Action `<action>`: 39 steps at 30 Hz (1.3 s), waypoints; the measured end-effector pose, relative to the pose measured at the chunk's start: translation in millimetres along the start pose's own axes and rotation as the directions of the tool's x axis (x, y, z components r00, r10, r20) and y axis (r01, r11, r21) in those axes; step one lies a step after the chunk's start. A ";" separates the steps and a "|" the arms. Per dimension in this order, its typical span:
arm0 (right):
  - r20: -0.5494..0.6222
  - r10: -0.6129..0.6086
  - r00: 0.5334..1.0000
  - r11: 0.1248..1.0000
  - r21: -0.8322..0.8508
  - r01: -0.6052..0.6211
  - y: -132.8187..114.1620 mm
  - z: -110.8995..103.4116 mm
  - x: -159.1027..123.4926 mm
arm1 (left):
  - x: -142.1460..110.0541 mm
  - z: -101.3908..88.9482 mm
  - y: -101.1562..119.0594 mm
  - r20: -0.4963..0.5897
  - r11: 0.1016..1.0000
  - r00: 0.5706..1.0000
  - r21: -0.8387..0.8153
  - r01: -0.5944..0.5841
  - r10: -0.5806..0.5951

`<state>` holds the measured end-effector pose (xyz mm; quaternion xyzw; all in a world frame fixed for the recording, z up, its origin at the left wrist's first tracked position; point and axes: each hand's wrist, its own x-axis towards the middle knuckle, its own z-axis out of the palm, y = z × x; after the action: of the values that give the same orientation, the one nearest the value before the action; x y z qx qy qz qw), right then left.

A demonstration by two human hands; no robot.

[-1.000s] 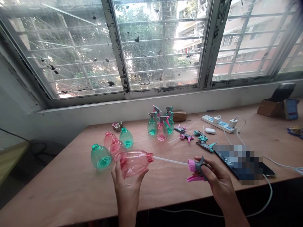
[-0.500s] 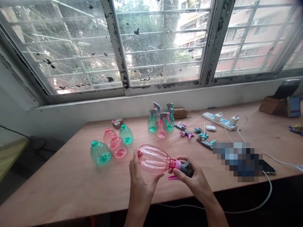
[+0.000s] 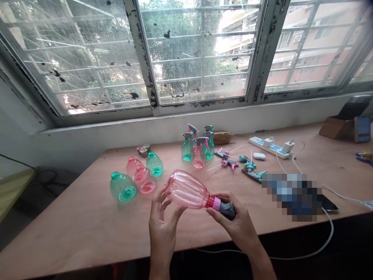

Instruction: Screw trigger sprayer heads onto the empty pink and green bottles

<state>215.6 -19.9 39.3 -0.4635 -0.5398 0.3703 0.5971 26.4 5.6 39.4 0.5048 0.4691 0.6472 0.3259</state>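
Observation:
A clear pink spray bottle (image 3: 188,189) lies tilted in the air between my hands, base to the left and its grey spray head (image 3: 227,210) to the right. My left hand (image 3: 163,217) is curled about the base, thumb beneath it. Around the pink collar (image 3: 216,203) and spray head, my right hand (image 3: 237,221) is closed; some of its fingers are hidden behind. To the left stand headless bottles, among them a green bottle (image 3: 122,188) and a pink bottle (image 3: 145,180). Several spray bottles with heads, including a pink one (image 3: 199,155), stand at the back.
Loose spray heads (image 3: 230,164) with thin tubes lie right of the middle. Beyond them are a white power strip (image 3: 271,147), a white earbud case (image 3: 259,156) and a partly blurred-out phone-like object (image 3: 329,203). A cable hangs over the front edge of the wooden table (image 3: 87,233).
My left hand has shifted left and down, its fingers more curled at the bottle's base. The bottle's base end has risen slightly and moved left. My right hand keeps its hold, turned a little.

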 end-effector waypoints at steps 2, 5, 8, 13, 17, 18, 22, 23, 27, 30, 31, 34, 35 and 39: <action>-0.037 0.010 0.999 0.998 0.057 -0.008 0.0 0.0 -0.3 | -2.3 -1.6 5.0 0.029 0.997 0.999 -0.078 0.027 -0.025; -0.047 -0.025 0.999 0.998 0.060 0.028 -0.8 -2.5 -1.7 | -6.7 -1.6 12.7 0.145 0.971 0.989 -0.228 0.068 -0.035; 0.000 -0.092 0.996 0.996 -0.011 0.092 -2.4 -4.8 -3.2 | -10.1 1.6 18.0 0.100 0.950 0.992 -0.296 0.101 -0.075; 0.050 -0.089 0.995 0.996 -0.027 0.090 -5.3 -0.8 -4.9 | -11.4 8.1 23.5 -0.033 0.956 0.982 -0.240 0.170 -0.183; 0.095 0.094 0.991 0.959 0.259 -0.116 -5.6 3.2 -5.5 | -9.5 4.3 26.0 0.025 0.974 0.994 -0.199 0.107 -0.104; 0.104 0.128 0.986 0.936 0.316 -0.155 -5.0 3.2 -5.1 | -9.0 1.5 25.6 0.047 0.979 0.996 -0.185 0.082 -0.075; 0.072 0.093 0.993 0.958 0.265 -0.109 -0.5 -0.8 -1.6 | -8.4 -15.1 19.8 0.165 0.991 0.986 -0.126 0.048 -0.026; 0.067 0.066 0.996 0.973 0.217 -0.079 0.7 -2.2 -0.9 | -8.5 -19.3 18.3 0.203 0.993 0.979 -0.106 0.056 -0.034; 0.085 -0.005 0.996 0.998 0.062 -0.001 2.6 -4.7 -0.4 | -8.6 -24.2 18.9 0.212 0.988 0.972 -0.090 0.125 -0.103; 0.118 -0.001 0.993 0.997 0.071 -0.008 1.3 -1.8 -0.9 | -6.5 -15.5 24.1 0.078 0.985 0.985 -0.066 0.159 -0.154; 0.121 0.027 0.992 0.991 0.129 -0.043 0.9 -0.5 -0.9 | -5.6 -12.8 25.1 0.054 0.988 0.989 -0.054 0.143 -0.141; 0.118 0.144 0.982 0.928 0.330 -0.176 1.6 1.3 -0.1 | -3.0 -12.5 22.7 0.087 0.998 0.995 -0.045 0.042 -0.038; 0.120 0.167 0.979 0.910 0.364 -0.200 2.4 0.9 0.2 | -2.6 -15.1 20.6 0.117 0.999 0.993 -0.045 0.013 -0.007; 0.104 0.120 0.987 0.936 0.318 -0.147 6.6 -3.7 0.5 | -3.9 -25.7 14.8 0.217 0.996 0.975 -0.077 -0.037 0.053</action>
<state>219.7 -18.0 33.2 -0.3787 -0.4628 0.5129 0.6159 3.6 -10.2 50.6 0.5713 0.3952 0.6115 0.3789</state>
